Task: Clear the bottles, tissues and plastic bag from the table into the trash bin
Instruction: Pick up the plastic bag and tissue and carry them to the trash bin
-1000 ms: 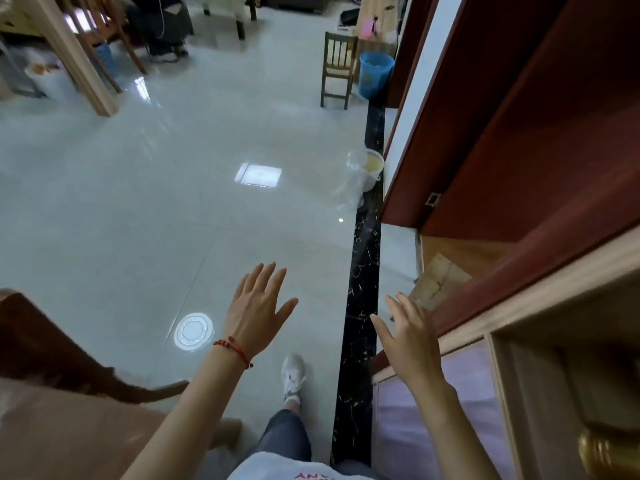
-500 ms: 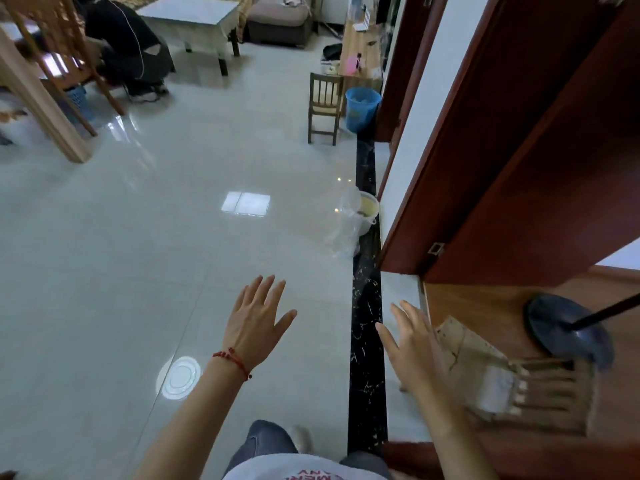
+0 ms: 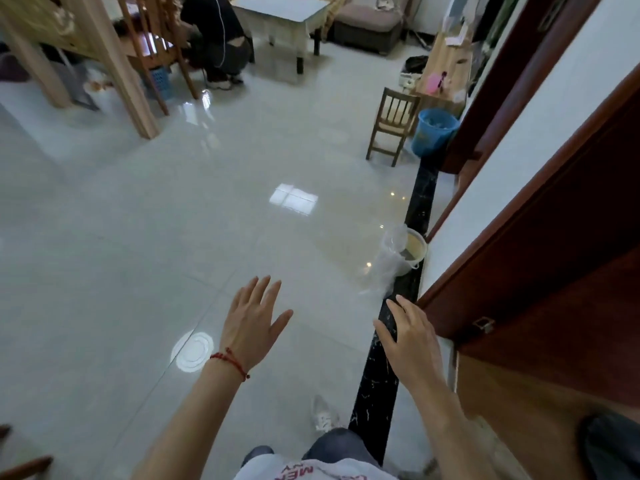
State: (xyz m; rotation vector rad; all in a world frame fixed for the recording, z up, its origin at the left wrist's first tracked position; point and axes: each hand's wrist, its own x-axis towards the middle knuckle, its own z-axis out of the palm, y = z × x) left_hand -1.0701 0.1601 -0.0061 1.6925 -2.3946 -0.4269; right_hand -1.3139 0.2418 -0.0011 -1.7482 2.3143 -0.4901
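Note:
My left hand [image 3: 251, 320], with a red string at the wrist, is held out over the tiled floor, fingers spread and holding nothing. My right hand [image 3: 410, 336] hovers over the black floor strip [image 3: 388, 393], also spread and holding nothing. A blue trash bin [image 3: 431, 131] stands far ahead by the right wall, beside a small wooden chair [image 3: 389, 124]. A wooden table [image 3: 446, 64] with pink and white items stands behind the bin. A clear plastic bag [image 3: 388, 261] sits on the floor against a white bucket [image 3: 414, 252], ahead of my right hand.
A dark red door [image 3: 554, 271] stands open on the right. A person crouches at the far left beside a wooden frame [image 3: 114, 71] and chairs. A low white table [image 3: 280, 12] and a sofa stand at the back. Glossy floor stretches ahead.
The view has swung up and forward along the floor. The bin, chair and bucket sit nearer, the door's inner room has slid out of view, and both hands stay spread with nothing in them.

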